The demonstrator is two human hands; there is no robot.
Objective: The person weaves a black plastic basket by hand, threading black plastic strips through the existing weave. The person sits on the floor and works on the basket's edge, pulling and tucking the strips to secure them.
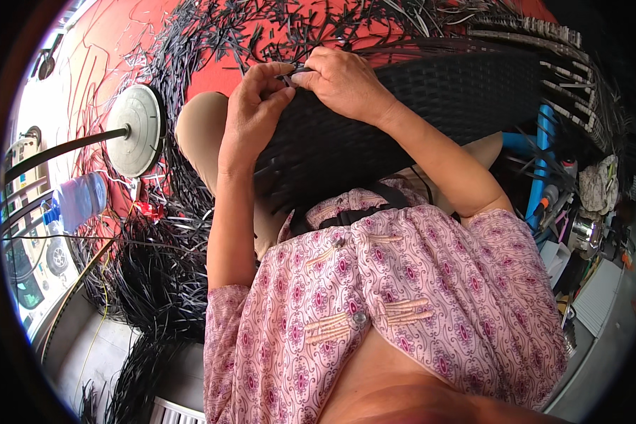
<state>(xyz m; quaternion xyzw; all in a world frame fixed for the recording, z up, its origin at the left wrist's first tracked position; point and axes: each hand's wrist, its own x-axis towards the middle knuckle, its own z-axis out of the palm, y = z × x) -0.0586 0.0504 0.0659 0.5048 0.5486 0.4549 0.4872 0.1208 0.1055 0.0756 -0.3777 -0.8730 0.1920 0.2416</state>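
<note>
A black woven panel (403,106) of flat plastic strips lies across my lap and reaches off to the right. At its far left corner my two hands meet. My left hand (256,106) is closed, thumb against fingers, on a thin dark strip (287,80). Close against it, my right hand (343,83) pinches the same strip between thumb and fingertips. The fingers partly hide the strip, so its ends cannot be made out. Loose dark strips (445,51) run along the panel's far edge.
Cut black strips (261,28) litter the red floor. A thick bundle of long strips (159,268) lies at left, near a round grey stand base (133,131) and a clear plastic bottle (81,198). Blue pipes (542,155) and assorted tools (548,201) are at right.
</note>
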